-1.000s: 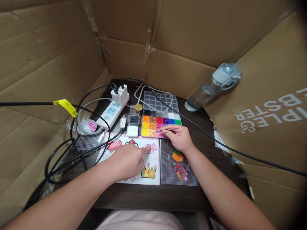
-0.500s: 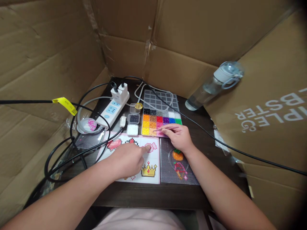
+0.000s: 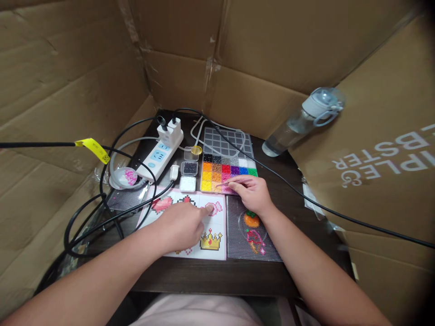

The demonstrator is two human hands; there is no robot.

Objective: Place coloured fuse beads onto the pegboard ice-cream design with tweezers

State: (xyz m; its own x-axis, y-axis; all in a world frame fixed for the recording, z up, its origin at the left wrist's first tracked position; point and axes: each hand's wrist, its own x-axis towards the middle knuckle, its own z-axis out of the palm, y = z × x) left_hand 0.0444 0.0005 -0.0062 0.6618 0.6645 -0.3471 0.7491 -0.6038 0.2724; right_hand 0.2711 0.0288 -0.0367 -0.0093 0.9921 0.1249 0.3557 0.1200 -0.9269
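Observation:
My left hand (image 3: 181,226) rests on a pattern sheet (image 3: 190,222) of pixel pictures, fingers curled and the forefinger pointing at a pink picture. My right hand (image 3: 251,194) pinches thin metal tweezers (image 3: 234,182), whose tips reach left over the front row of a bead tray (image 3: 227,173) with many colour compartments. Right of the sheet lies a clear pegboard (image 3: 253,231) bearing an orange bead fruit and a pink and red bead figure.
Small boxes of black and white beads (image 3: 189,176) sit left of the tray. A white power strip (image 3: 163,154) and looping black cables (image 3: 102,203) fill the left side. A water bottle (image 3: 302,120) leans at the back right. Cardboard walls surround the dark table (image 3: 217,276).

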